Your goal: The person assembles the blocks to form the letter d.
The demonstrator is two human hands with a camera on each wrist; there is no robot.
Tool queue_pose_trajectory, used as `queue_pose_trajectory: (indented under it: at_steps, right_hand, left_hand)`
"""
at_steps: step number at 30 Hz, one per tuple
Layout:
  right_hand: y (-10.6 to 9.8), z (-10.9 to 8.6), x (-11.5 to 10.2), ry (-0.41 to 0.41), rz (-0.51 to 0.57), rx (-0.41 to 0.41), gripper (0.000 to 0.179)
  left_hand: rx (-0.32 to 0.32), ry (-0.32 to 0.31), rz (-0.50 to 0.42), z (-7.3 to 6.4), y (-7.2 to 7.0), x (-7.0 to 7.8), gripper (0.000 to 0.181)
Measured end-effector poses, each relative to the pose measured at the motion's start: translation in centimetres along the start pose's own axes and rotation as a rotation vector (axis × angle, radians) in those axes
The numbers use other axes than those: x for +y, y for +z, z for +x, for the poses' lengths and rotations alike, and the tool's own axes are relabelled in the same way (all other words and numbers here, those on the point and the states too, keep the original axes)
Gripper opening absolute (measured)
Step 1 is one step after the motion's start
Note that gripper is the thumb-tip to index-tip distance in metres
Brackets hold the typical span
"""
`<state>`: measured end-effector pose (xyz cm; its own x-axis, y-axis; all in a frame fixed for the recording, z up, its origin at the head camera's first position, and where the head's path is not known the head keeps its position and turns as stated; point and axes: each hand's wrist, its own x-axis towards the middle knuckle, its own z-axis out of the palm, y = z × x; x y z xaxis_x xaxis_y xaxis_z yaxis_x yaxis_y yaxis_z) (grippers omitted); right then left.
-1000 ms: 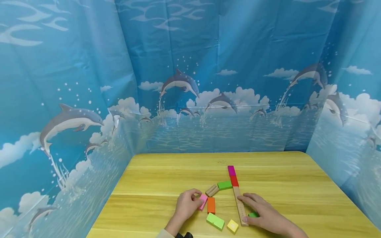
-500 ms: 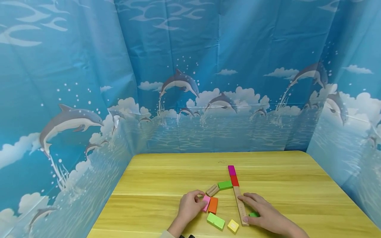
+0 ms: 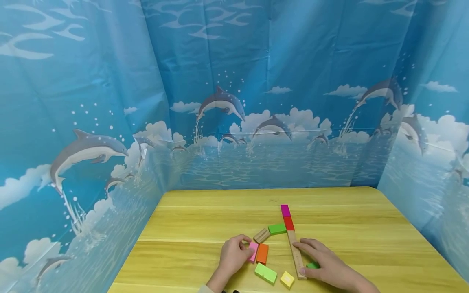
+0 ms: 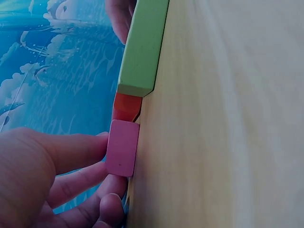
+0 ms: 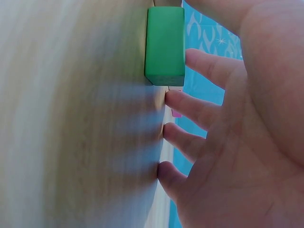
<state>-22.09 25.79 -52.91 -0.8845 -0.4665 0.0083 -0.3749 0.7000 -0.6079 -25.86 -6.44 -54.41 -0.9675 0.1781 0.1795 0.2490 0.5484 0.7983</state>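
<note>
My left hand (image 3: pixel 233 255) pinches a pink block (image 4: pixel 122 148) between thumb and fingers, on the table. Against the pink block's right side lies an orange block (image 3: pixel 262 254), mostly hidden in the left wrist view. My right hand (image 3: pixel 326 261) rests beside a long wooden strip (image 3: pixel 296 254), its fingers spread and fairly straight. The thumb touches the strip's near end and the index finger its right side. Partly covered by this hand is a dark green block (image 5: pixel 165 45). A red block (image 3: pixel 289 223) and a magenta block (image 3: pixel 285 211) continue the strip's line.
A green block (image 3: pixel 277 228) reaches the line near the red block. Left of it sits a grooved wooden block (image 3: pixel 261 235). Toward the front lie a light green block (image 3: pixel 266 273) and a yellow block (image 3: pixel 287 280). A dolphin-print curtain (image 3: pixel 256 158) hangs behind the table (image 3: pixel 190 215).
Over the last second my left hand has slid the pink block slightly right. The orange block has shifted and turned a little with it. My right hand and the strip stay in place.
</note>
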Motion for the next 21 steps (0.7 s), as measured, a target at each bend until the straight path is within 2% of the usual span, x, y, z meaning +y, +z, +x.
queue_pose_trajectory:
  at_steps: [10, 21]
  right_hand:
    - [-0.11, -0.09, 0.06, 0.003, -0.004, 0.014, 0.075]
    - [-0.08, -0.14, -0.05, -0.01, -0.019, 0.008, 0.073]
  left_hand:
    - [0.039, -0.011, 0.025, 0.21, 0.6, 0.14, 0.024]
    - [0.045, -0.03, 0.024, -0.02, 0.72, -0.07, 0.024]
